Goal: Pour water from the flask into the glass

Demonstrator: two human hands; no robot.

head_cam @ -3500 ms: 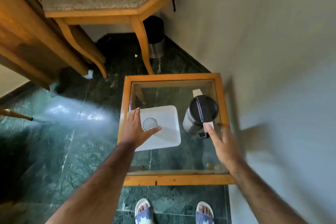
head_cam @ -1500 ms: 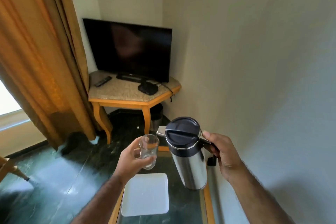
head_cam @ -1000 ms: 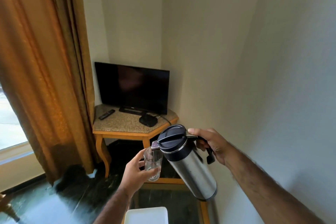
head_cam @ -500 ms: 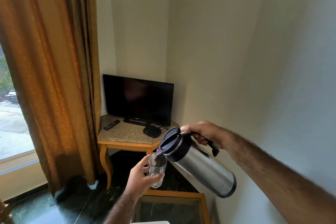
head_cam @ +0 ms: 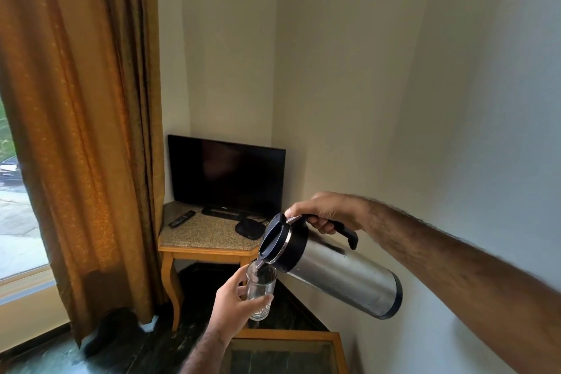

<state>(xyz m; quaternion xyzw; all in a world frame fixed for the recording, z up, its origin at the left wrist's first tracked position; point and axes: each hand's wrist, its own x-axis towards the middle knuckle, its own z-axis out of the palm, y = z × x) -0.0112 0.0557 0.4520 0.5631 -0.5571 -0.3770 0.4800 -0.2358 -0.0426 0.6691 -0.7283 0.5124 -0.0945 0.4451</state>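
Note:
A steel flask with a black lid and black handle is held in the air, tipped far over to the left. My right hand grips its handle from above. The flask's spout sits just over the rim of a clear glass, which stands upright in my left hand. My fingers wrap the glass from the left and below. I cannot tell whether water is flowing or how much is in the glass.
A glass-topped wooden side table lies below my hands. Behind stands a corner table with a dark TV, a remote and a small black box. An orange curtain hangs left; a wall is close on the right.
The flask has tipped further toward horizontal and its spout has come over the glass's rim. Both hands stay raised, and the view has tilted up slightly.

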